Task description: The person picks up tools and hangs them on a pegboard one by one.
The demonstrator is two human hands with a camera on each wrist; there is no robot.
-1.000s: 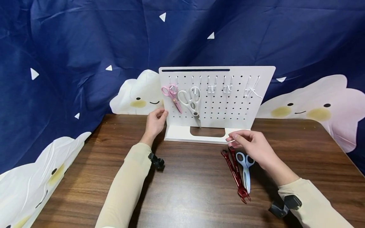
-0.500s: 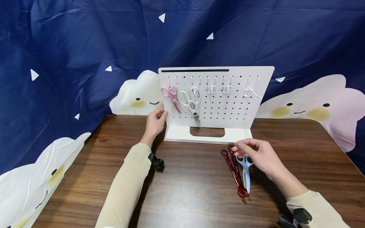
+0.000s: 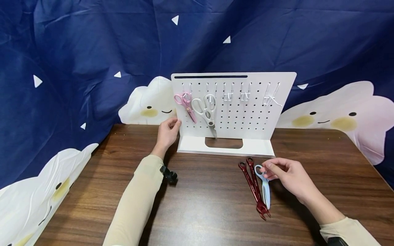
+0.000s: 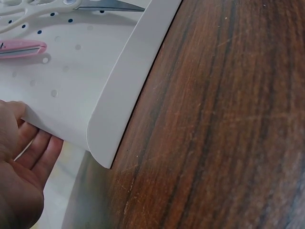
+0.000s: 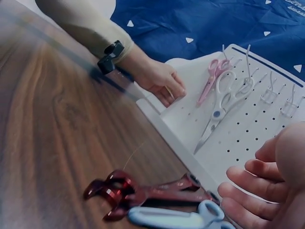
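Observation:
At the white pegboard's (image 3: 237, 116) left edge, my left hand (image 3: 167, 135) holds on, thumb in front and fingers behind; the left wrist view shows this hand (image 4: 21, 162) close up. My right hand (image 3: 290, 177) is over the handles of light blue scissors (image 3: 266, 196), fingers loosely bent; whether they touch the handles cannot be told. In the right wrist view that hand (image 5: 267, 186) shows nothing between its fingers. Left of the blue scissors lie two red combination wrenches (image 3: 249, 181). Pink scissors (image 3: 188, 108) and white scissors (image 3: 207, 112) hang on the board.
Bare white wire hooks (image 3: 228, 95) stick out from the board's upper part, with a further hook (image 3: 271, 99) near its right side. The board stands on a brown wooden table (image 3: 197, 205). Behind it hangs a dark blue curtain (image 3: 92, 51) with clouds.
My right hand has moved right and nearer, from the board's base past the wrench ends to the blue scissors' handles. The left hand has kept its place.

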